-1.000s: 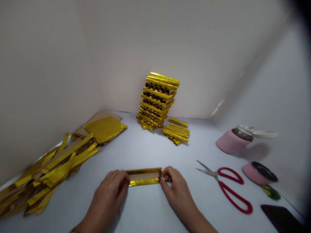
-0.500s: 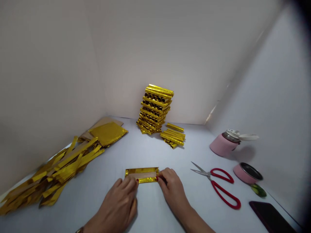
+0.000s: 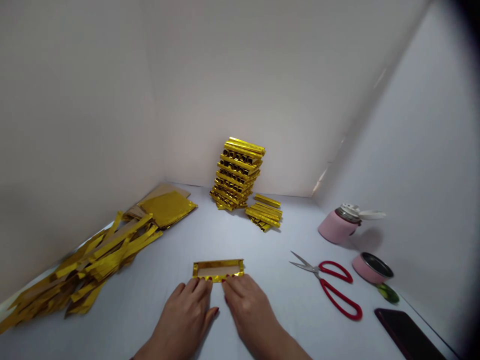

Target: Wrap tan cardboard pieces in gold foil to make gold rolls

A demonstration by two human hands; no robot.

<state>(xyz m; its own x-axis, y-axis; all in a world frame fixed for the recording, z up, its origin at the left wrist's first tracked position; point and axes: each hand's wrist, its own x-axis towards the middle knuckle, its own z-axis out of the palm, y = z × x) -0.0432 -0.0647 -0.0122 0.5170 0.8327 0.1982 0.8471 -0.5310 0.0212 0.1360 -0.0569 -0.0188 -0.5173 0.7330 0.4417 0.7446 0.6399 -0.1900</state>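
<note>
A rectangle of gold foil paper (image 3: pixel 219 270) lies on the table with its edges folded inward, showing a pale brown inner side. My left hand (image 3: pixel 186 307) presses its fingertips together on the left part of the near folded edge, the thumb out to the side. On the right part of that same edge, the bunched fingers of my right hand (image 3: pixel 245 302) bear down. My right thumb is mostly hidden. Both hands hold the paper against the table, and the fingertips cover some of the near fold.
Gold strips (image 3: pixel 108 255) and square gold sheets (image 3: pixel 168 207) lie left. A tower of gold tubes (image 3: pixel 238 172) stands at the back beside loose tubes (image 3: pixel 266 212). Right are red-handled scissors (image 3: pixel 318 272), a pink jar (image 3: pixel 337 226), a pink cup (image 3: pixel 369 270) and a phone (image 3: pixel 408 332).
My right hand has moved left from the paper's right corner to the near edge, closer to my left hand. My left thumb now sticks out. The view has shifted slightly.
</note>
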